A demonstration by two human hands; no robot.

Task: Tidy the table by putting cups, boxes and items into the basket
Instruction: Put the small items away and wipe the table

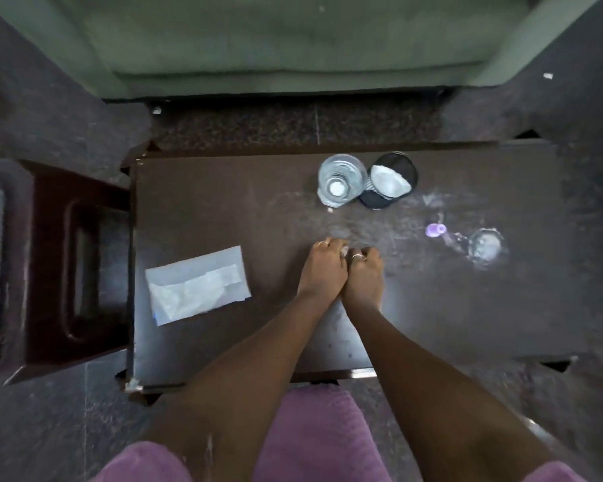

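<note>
My left hand and my right hand rest side by side on the middle of the dark table, fingers curled down. A small white scrap shows between their fingertips; both hands seem pinched on it. Further back stand a clear glass and, touching it on the right, a black mesh basket with crumpled white paper inside. A clear small bottle with a purple cap lies on its side to the right. A flat white packet lies at the left.
A dark wooden stool stands against the table's left edge. A green sofa faces the table's far side across a strip of dark floor. White dusty smears mark the tabletop around the bottle.
</note>
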